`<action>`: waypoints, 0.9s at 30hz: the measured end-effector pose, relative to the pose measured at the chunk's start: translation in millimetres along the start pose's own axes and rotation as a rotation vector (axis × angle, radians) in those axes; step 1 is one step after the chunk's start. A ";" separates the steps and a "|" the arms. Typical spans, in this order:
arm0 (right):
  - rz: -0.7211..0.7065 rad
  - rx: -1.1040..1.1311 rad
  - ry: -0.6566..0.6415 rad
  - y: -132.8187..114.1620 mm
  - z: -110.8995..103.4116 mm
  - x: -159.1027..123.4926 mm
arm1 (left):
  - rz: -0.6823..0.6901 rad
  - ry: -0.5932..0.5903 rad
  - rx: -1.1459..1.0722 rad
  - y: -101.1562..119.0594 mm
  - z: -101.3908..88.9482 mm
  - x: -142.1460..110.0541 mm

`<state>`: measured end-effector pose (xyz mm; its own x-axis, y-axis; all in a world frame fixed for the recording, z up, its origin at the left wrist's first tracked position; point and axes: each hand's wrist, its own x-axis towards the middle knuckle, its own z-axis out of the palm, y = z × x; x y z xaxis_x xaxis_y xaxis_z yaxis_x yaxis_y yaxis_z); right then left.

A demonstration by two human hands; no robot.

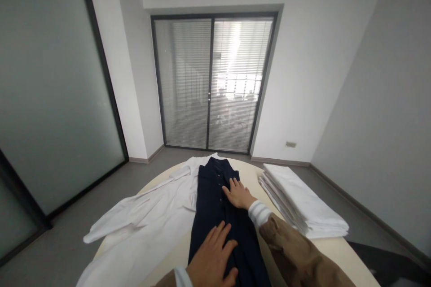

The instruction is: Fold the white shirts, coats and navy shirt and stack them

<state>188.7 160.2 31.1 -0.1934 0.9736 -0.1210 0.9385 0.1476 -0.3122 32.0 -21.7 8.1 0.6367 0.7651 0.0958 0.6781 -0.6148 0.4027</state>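
A dark navy garment (212, 188) with a collar and a row of small buttons lies lengthwise on the table, its sides folded inward into a long narrow strip. My left hand (212, 255) rests on its lower part, fingers spread and palm down. Higher up, on its right side near the buttons, my right hand (238, 193) lies flat with the fingers apart. Neither hand grips the cloth. Just left of the navy garment a white long-sleeved garment (161, 215) is spread out, one sleeve reaching toward the left edge.
A stack of folded white cloth (303, 202) sits at the table's right side. The pale round-edged table (244, 167) stands before a sliding glass door (208, 85) with blinds. Frosted glass (54, 80) is on the left, with grey floor around.
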 end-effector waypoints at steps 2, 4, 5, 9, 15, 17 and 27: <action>-0.036 0.003 -0.060 2.0 1.7 -22.7 | 0.036 0.009 0.014 4.8 -4.5 -2.5; -0.128 0.021 -0.093 7.9 2.1 -41.8 | 0.138 0.049 0.016 9.0 -6.3 -3.9; -0.186 0.035 -0.094 11.8 2.0 -50.4 | 0.210 0.064 0.012 10.9 -6.4 -4.2; -0.338 0.111 -0.036 29.7 2.7 -84.1 | 0.411 0.078 -0.035 18.5 -6.5 -5.4; -0.274 0.076 -0.025 51.6 16.8 -138.0 | 0.312 0.114 -0.165 25.4 -11.9 -18.0; -0.270 0.047 0.024 56.4 22.1 -151.0 | 0.325 0.071 -0.151 28.9 -12.1 -23.2; -0.286 0.043 0.107 58.3 22.2 -165.7 | 0.511 -0.165 -0.012 61.6 7.5 -48.7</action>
<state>269.1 3.7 12.0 -0.4143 0.9069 0.0770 0.8372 0.4129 -0.3586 45.5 -98.2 21.4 0.9344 0.3283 0.1386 0.2632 -0.8979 0.3528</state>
